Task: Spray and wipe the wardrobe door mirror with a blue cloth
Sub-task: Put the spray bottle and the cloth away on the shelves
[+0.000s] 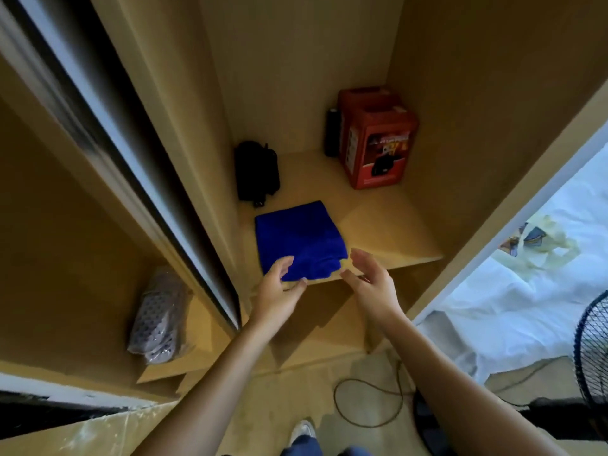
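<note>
Wooden wardrobe shelf (388, 225), folded blue cloth (299, 238), bed (513, 291) beside

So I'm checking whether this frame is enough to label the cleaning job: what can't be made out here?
- Mirror surface: head view shows only the blurred door edge.
- Spray bottle: none visible.
- Red box label: too small.
- Blue cloth near edge: covered by the left hand.

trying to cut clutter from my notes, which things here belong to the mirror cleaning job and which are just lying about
For the job:
- folded blue cloth on the shelf
- left hand touching it
- right hand open beside it

Lying about:
- red box
- black pouch
- dark cylinder
- patterned packet
- fan
- cable
</note>
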The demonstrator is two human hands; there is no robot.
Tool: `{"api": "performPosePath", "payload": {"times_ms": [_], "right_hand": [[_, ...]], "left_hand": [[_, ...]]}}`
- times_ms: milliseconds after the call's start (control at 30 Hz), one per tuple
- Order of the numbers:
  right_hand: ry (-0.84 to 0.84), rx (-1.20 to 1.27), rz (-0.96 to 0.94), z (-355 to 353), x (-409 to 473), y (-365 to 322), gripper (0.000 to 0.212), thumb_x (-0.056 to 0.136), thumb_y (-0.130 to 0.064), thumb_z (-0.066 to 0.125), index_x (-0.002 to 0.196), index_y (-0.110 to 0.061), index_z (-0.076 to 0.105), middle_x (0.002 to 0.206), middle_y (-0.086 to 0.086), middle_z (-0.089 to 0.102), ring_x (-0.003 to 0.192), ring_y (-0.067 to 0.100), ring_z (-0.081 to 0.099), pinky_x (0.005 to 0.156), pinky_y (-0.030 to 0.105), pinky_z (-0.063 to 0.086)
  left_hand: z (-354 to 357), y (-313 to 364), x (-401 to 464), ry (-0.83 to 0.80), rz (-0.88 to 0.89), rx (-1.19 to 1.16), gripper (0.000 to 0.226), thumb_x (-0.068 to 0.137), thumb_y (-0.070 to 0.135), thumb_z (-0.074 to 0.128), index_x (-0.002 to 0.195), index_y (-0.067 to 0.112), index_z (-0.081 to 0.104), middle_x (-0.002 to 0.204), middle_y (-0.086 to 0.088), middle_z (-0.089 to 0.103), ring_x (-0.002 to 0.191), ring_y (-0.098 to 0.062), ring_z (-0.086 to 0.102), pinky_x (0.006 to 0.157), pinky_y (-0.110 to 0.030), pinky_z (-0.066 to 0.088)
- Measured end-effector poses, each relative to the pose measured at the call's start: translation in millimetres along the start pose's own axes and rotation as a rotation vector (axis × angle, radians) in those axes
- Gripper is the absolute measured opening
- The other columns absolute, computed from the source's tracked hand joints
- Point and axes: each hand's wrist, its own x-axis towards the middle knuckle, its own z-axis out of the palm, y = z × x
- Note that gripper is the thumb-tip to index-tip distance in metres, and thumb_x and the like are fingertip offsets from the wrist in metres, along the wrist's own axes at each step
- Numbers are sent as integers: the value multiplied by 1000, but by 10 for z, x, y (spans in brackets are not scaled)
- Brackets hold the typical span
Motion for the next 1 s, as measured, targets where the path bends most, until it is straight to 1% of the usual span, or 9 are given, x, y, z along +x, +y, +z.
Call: {"api": "performPosePath", "payload": {"times_ms": [200,300,400,533,633,733,767,867,1000], "right_hand": [[-86,7,73,44,676,-181,47,92,-26,66,137,-23,51,131,-9,57,120,6,51,91,20,40],[-120,32,132,58,1062,-273,50,91,-22,67,138,-18,49,135,-3,53,126,14,50,95,24,41],[-158,16,172,82,1426,-348,51,90,-21,68,138,-17,49,135,0,54,118,15,52,96,25,42],[-235,22,259,201,1813,-397,55,90,-17,68,140,-12,46,136,4,53,108,15,52,78,20,41],[-276,11,304,281,2006,-373,53,90,-16,69,137,-10,47,133,5,54,101,15,53,81,22,43],[-324,43,328,373,2153,-353,37,90,-11,68,124,-11,54,124,6,57,89,12,56,79,22,45],[-325,42,324,405,2183,-362,37,89,-10,69,123,-11,54,124,6,57,92,15,57,81,25,46],[-349,-28,363,499,2316,-364,61,87,-11,72,140,-5,43,137,13,51,117,28,55,90,29,45],[-428,-67,447,530,2411,-361,61,82,-11,77,135,2,51,133,17,57,115,33,58,97,40,50]], "left_hand": [[-90,39,560,73,-71,49,51,92,19,62,140,21,44,143,4,46,133,-13,41,98,-21,36],[-88,28,853,152,-134,38,48,93,19,60,139,23,44,143,2,45,132,-17,42,94,-24,37],[-94,62,1109,284,-206,93,49,94,18,59,139,22,44,139,-2,49,125,-23,48,91,-28,43],[-136,17,1377,301,-257,26,53,92,16,61,141,18,41,139,-5,49,125,-24,50,98,-33,44],[-147,-36,1527,337,-321,15,53,89,17,64,138,17,44,133,-7,53,119,-25,54,99,-42,48],[-132,14,1636,379,-368,7,55,90,15,63,141,16,42,136,-9,51,120,-27,53,98,-37,47],[-126,22,1678,386,-381,6,57,90,14,63,142,16,40,140,-9,48,123,-28,50,99,-36,44],[-112,47,1815,392,-425,-22,62,91,9,62,146,17,35,145,-8,42,128,-27,44,99,-31,39],[-128,117,1913,348,-502,-52,60,92,4,57,146,14,33,141,-11,44,122,-28,47,89,-28,39]]}}
